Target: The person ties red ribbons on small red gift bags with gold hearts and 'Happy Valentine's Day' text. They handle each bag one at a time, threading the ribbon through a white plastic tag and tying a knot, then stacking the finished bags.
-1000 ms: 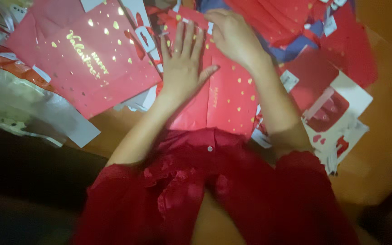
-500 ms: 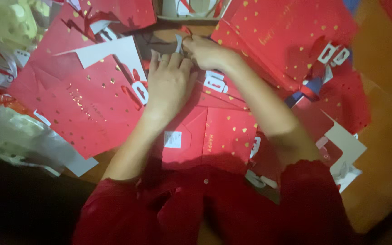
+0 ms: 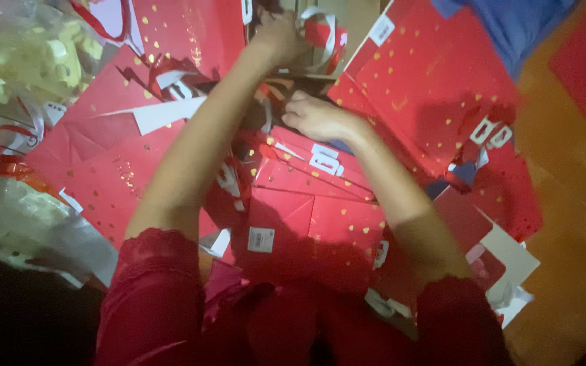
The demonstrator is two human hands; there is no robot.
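Red bag (image 3: 306, 230) lies flat between the arms; left hand (image 3: 276, 37) has its fingers curled on a white ribbon (image 3: 320, 41), right hand (image 3: 317, 116) rests loosely closed beside it, grip unclear; handle-threading seems underway, needing a steady pull

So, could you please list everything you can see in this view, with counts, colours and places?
flat red paper gift bags with gold dots: many, overlapping, centre and both sides
white ribbon handles: a few loops, top centre
white tags: several, scattered on the bags
clear plastic wrapping: crumpled, left edge
blue sheet: one, top right
orange-brown surface: right side
red sleeves: two, bottom
left hand: top centre, at the ribbon handles
right hand: centre, on the bags
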